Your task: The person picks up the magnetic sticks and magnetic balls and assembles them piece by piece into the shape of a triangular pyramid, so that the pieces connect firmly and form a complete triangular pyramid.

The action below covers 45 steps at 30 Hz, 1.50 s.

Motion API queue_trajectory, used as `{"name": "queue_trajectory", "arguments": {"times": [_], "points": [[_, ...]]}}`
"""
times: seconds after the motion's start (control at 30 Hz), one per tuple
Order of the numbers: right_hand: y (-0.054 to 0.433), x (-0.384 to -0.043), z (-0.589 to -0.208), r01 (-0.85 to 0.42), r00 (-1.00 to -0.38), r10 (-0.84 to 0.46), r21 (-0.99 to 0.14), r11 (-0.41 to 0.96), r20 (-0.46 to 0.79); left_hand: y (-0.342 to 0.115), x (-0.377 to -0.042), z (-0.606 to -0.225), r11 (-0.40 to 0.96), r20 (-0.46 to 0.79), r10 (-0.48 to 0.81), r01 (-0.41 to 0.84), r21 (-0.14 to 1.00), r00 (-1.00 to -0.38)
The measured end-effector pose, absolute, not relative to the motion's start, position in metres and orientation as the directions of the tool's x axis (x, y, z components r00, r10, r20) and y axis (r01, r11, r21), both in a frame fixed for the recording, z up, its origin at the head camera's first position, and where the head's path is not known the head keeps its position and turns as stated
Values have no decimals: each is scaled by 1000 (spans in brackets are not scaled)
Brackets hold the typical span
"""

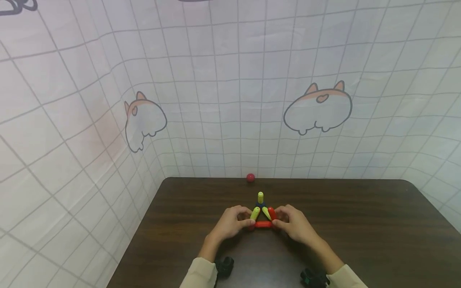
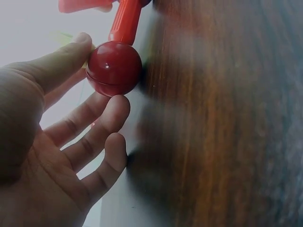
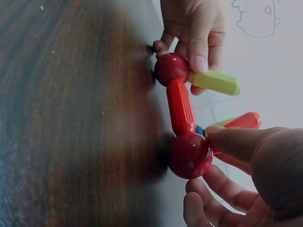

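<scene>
A magnetic-rod toy frame stands on the table between the hands. My left hand (image 1: 232, 222) pinches the red ball (image 2: 114, 68) at its left corner, thumb at the foot of a yellow-green rod (image 3: 215, 82) that slants upward. At the right corner, my right hand (image 1: 297, 224) holds a second red ball (image 3: 191, 155), its thumb against the base of a raised red rod (image 1: 271, 213). Another red rod (image 3: 181, 106) lies between these balls. Behind, a dark blue ball (image 1: 261, 205) carries an upright yellow-green rod (image 1: 260, 197); one more yellow-green rod (image 1: 266, 213) runs toward the right corner.
A loose red ball (image 1: 250, 177) sits at the far edge of the dark wood table (image 1: 180, 204). White checked cloth (image 1: 223, 100) with cartoon animals hangs behind and to the left. Black wrist devices (image 1: 225, 267) show near both cuffs.
</scene>
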State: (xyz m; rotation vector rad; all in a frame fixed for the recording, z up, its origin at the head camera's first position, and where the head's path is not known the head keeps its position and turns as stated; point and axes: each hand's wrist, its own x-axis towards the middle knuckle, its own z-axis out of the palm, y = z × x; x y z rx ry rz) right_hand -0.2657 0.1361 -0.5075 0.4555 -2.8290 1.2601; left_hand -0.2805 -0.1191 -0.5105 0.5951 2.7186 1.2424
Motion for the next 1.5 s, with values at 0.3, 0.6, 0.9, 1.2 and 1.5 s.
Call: {"name": "queue_trajectory", "arguments": {"times": [0.3, 0.6, 0.9, 1.2, 1.5], "points": [[132, -262, -509, -237, -969, -219, -701, 673, 118, -120, -280, -512, 593, 40, 394, 288, 752, -918], [138, -263, -511, -233, -970, -211, -699, 677, 119, -118, -277, -511, 559, 20, 435, 287, 778, -900], [144, -267, -508, -230, -969, -227, -712, 664, 102, -120, -277, -504, 518, -7, 498, 291, 804, -867], [146, -266, -507, -224, -970, -225, -713, 664, 95, -119, -281, -510, 523, 129, 382, 329, 787, -915], [143, -265, -505, -188, -972, -228, -783, 593, 61, -119, -280, -511, 548, 161, 303, 310, 777, -939]]}}
